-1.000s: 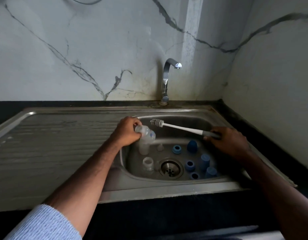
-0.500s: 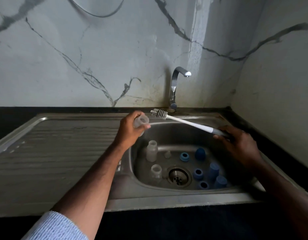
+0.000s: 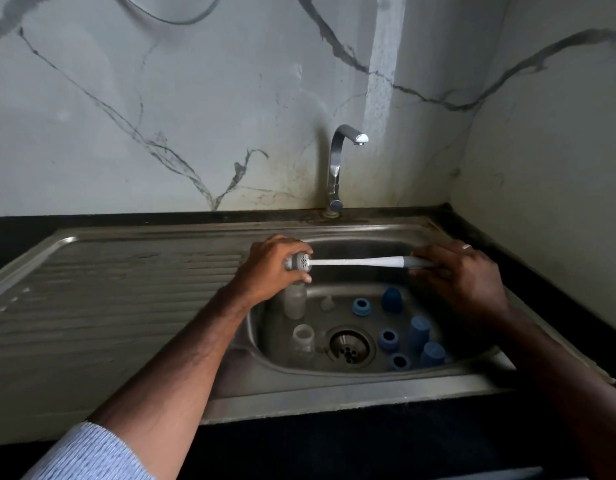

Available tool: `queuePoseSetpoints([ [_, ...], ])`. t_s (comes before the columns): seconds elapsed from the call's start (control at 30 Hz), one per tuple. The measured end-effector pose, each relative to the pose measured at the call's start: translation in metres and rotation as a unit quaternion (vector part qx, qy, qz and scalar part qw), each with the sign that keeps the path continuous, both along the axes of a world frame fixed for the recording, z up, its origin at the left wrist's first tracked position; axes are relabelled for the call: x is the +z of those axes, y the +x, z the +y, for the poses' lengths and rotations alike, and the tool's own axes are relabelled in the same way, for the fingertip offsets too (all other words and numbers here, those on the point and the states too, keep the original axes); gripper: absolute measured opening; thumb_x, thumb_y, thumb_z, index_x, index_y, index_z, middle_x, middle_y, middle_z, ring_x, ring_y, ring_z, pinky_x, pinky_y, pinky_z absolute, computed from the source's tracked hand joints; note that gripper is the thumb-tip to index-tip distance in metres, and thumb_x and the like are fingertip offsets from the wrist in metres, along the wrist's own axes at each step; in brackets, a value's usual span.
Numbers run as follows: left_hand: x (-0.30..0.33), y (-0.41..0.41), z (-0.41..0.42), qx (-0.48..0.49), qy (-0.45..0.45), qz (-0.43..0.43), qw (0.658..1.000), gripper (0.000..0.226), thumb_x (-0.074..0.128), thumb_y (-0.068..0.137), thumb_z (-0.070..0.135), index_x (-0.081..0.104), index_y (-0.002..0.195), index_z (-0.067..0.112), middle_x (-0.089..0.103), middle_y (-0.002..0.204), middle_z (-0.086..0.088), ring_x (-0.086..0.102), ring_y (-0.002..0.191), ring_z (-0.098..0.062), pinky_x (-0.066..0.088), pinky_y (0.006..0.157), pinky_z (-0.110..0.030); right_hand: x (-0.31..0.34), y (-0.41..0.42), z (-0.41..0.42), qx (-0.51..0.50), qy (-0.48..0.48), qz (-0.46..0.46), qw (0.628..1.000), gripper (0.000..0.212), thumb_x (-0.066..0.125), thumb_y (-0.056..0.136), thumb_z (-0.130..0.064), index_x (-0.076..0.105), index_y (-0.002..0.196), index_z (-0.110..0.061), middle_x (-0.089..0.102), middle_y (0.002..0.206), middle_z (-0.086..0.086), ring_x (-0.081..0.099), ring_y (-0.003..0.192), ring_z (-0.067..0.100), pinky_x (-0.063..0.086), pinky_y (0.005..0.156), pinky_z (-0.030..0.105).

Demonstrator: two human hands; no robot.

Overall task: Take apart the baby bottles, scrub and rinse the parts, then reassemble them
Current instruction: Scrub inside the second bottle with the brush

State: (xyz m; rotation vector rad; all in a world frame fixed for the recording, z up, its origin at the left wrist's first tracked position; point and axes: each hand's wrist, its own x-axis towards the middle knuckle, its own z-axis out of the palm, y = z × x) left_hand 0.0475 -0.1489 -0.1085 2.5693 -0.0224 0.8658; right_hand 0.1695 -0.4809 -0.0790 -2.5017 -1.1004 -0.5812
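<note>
we saw the left hand (image 3: 270, 268) above the 9 o'clock edge of the sink basin (image 3: 362, 372), with its fingers curled around a small clear bottle (image 3: 294, 263) that lay on its side, mouth toward 3 o'clock. the right hand (image 3: 462, 275) was at the 3 o'clock side of the basin and gripped the grey handle of a bottle brush (image 3: 362, 262). the white shaft of the brush ran level from hand to hand, and its bristle head was inside the mouth of the held bottle. so both hands were closed, 1 on the bottle and 1 on the brush.

on the basin floor stood 2 more clear bottles without tops: 1 (image 3: 295, 301) at 10 o'clock from the drain (image 3: 349, 346), just under the left hand, and 1 (image 3: 303, 341) at 9 o'clock, near the drain. a small clear nipple (image 3: 328, 303) sat at 11 o'clock. the blue parts were at the right half: a ring (image 3: 362, 306) at 12 o'clock, a cap (image 3: 392, 299) at 1 o'clock, then 2 rings (image 3: 388, 339) (image 3: 399, 362) and 2 caps (image 3: 420, 332) (image 3: 432, 353) grouped at 3 to 4 o'clock, close together. we could not tell if these touched each other.

the tap (image 3: 337, 168) stood at the 12 o'clock rim and no water was seen from it. a ribbed draining board (image 3: 119, 299) lay at 9 o'clock.
</note>
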Motion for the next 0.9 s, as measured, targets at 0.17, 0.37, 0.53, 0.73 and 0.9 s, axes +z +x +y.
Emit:
queuePoseSetpoints([
  [0.17,0.004,-0.001,-0.008,-0.02,0.018,0.023,0.999,0.054,0.093,0.058,0.036,0.074,0.108,0.027,0.069,0.103,0.006,0.061,0.095,-0.011,0.051,0.09,-0.038,0.001,0.001,0.003,-0.006,-0.036,0.003,0.999,0.041,0.064,0.093,-0.045,0.061,0.131,-0.03,0.063,0.128,0.0,0.059,0.112,0.025,0.039,0.08,0.03],
  [0.37,-0.001,0.005,-0.019,-0.035,-0.023,0.043,0.998,0.056,0.092,0.056,0.043,0.074,0.107,0.028,0.072,0.102,0.006,0.065,0.096,-0.014,0.053,0.087,-0.036,0.002,-0.004,0.007,0.004,-0.03,0.037,0.999,0.039,0.063,0.094,-0.047,0.06,0.131,-0.033,0.061,0.13,-0.005,0.055,0.111,0.017,0.037,0.081,0.029],
  [0.53,0.001,0.003,-0.006,-0.035,-0.139,-0.031,0.989,0.068,0.081,0.068,0.058,0.064,0.123,0.022,0.064,0.12,0.005,0.061,0.11,-0.009,0.049,0.093,-0.025,-0.002,0.001,0.004,0.025,0.083,0.127,0.988,0.03,0.068,0.092,-0.041,0.061,0.121,-0.039,0.063,0.116,-0.012,0.057,0.103,0.007,0.045,0.082,0.028],
  [0.73,0.011,-0.016,-0.004,-0.097,-0.498,0.056,0.86,0.043,0.061,0.084,0.04,0.053,0.119,0.016,0.06,0.108,-0.012,0.062,0.076,-0.025,0.043,0.05,-0.029,-0.007,0.005,0.006,0.033,0.087,0.14,0.986,0.029,0.068,0.091,-0.042,0.062,0.119,-0.038,0.065,0.113,-0.012,0.061,0.102,0.009,0.053,0.088,0.038],
  [0.9,0.024,-0.023,0.004,-0.039,-0.557,0.114,0.822,0.067,0.049,0.09,0.067,0.058,0.109,0.003,0.06,0.07,-0.01,0.039,0.045,-0.013,0.021,0.037,-0.013,-0.008,0.012,-0.001,0.039,0.132,0.07,0.988,0.039,0.078,0.084,-0.033,0.057,0.113,-0.047,0.064,0.113,-0.013,0.058,0.106,0.015,0.047,0.095,0.057],
])
